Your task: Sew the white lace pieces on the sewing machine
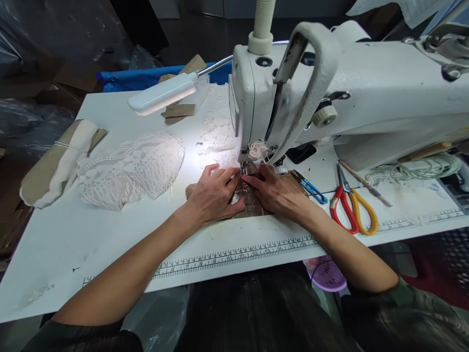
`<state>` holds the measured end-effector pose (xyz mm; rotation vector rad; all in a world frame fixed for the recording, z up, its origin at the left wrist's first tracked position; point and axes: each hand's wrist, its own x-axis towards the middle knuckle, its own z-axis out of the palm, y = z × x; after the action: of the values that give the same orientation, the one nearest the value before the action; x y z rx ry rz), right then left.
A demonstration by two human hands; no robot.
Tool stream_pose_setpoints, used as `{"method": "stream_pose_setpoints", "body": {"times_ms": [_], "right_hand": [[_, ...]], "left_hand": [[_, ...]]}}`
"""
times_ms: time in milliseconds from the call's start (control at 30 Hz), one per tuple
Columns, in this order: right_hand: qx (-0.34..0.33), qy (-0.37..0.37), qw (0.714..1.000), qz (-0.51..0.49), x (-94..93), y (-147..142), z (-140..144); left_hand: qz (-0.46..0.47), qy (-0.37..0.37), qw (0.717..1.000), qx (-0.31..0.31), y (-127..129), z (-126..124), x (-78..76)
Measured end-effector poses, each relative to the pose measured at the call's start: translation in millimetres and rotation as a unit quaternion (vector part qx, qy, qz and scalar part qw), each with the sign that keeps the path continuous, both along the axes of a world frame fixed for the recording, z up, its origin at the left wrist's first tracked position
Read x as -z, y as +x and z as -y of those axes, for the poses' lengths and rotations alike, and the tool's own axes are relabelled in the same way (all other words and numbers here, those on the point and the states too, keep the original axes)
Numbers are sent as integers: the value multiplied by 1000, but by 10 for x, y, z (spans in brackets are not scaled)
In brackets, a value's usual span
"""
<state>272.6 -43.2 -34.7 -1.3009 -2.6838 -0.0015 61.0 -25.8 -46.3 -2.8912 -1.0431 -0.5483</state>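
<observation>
White lace [219,137] lies under the lit needle area of a sewing machine [252,98] and spreads out behind it. My left hand [216,194] is at the left of the presser foot [249,167], its fingertips pressing on the lace's near edge and its thumb held apart. From the right, my right hand [276,190] reaches the same spot with bent fingers; its fingertips are partly hidden, and what they pinch is too small to tell. Below both hands is a shiny brown taped plate [251,203]. Blue thread snips [313,189] lie just right of my right hand.
More lace pieces [132,168] lie left, beside a tied bundle [58,164]. Red-and-yellow-handled scissors [353,208] and a thin stick [364,182] are at right. A lamp [163,93] overhangs the table. A printed ruler [234,256] runs along the front edge.
</observation>
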Motion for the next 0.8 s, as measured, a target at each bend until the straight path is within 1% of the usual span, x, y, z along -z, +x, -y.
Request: {"method": "stream_pose_setpoints", "body": {"times_ms": [67, 167, 267, 333, 433, 500, 567, 633, 733, 800], "right_hand": [[2, -13, 1000, -11, 1, 26, 3], [17, -51, 994, -93, 23, 113, -18], [37, -104, 976, -189, 52, 210, -95], [64, -135, 959, -239, 77, 242, -168], [123, -141, 936, -298, 109, 224, -248], [123, -125, 931, -320, 111, 191, -247], [96, -110, 936, -320, 103, 163, -190], [74, -95, 948, -295, 109, 146, -90], [82, -49, 968, -234, 175, 142, 69], [87, -21, 975, -201, 241, 145, 134]], "left_hand": [[-1, 4, 1000, -7, 6, -4, 3], [-7, 12, 1000, -19, 8, -18, 13], [-13, 14, 999, -29, 4, -34, 15], [-10, 6, 999, -31, 3, -40, 11], [-1, -10, 999, -32, 2, -39, 7], [1, -14, 999, -32, 2, -37, 11], [2, -13, 999, -34, 0, -38, 21], [-1, -13, 999, -35, -2, -45, 33], [-9, -20, 999, -36, -8, -50, 42], [-11, -30, 999, -37, -11, -39, 39]]}}
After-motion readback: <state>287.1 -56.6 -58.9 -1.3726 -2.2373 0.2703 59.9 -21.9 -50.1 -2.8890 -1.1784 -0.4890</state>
